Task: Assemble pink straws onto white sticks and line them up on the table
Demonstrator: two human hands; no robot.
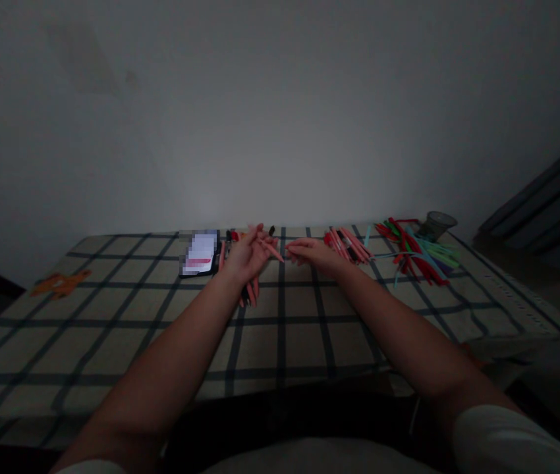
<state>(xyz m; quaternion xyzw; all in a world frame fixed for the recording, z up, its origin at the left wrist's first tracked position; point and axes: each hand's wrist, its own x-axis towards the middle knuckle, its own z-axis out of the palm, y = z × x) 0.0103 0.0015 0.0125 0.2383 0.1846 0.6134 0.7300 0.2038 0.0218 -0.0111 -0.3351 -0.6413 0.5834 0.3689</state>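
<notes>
Left hand point(248, 258) curled around pink pen point(274, 251) above checked surface point(112, 316), long axis level, tip pointing right. Right hand point(317, 255) just beside tip, fingers pinched together, grip on anything not discernible.

We log a very dim, underexposed, grainy frame. Brightest area is the wall point(270, 164) just above the table point(112, 329), fading to dark corners. A phone screen point(199, 253) glows, pixelated. Table grid lines bow at the edges, fisheye. Shadows are soft. The left hand point(246, 257), right hand point(315, 255) and pink pen point(274, 251) look muddy; the near sleeve point(517, 438) blurs.
</notes>
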